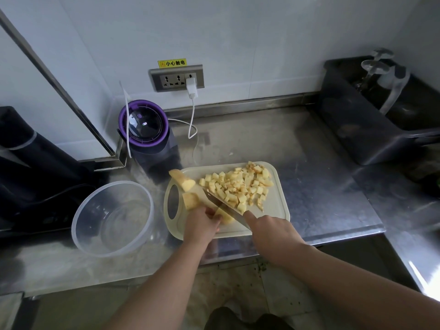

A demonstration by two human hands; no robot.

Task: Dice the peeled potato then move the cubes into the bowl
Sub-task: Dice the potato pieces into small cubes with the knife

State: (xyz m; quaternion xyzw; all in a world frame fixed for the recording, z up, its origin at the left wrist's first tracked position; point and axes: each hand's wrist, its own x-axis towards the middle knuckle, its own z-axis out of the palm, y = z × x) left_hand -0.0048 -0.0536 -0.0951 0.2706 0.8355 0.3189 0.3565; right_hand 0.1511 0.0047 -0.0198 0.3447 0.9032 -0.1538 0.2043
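Head view | left hand (201, 225) curled on potato piece (225, 216) | right hand (271, 231) grips knife (222, 203) — forefinger along spine

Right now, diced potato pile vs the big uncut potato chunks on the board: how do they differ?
The diced pile is many small cubes; the uncut chunks are a few large wedges. The pile spreads over the cutting board's middle and far right; the chunks sit at its left end by the handle hole, one overhanging the edge. The knife lies between them. Both are pale yellow, and none is in the bowl yet.
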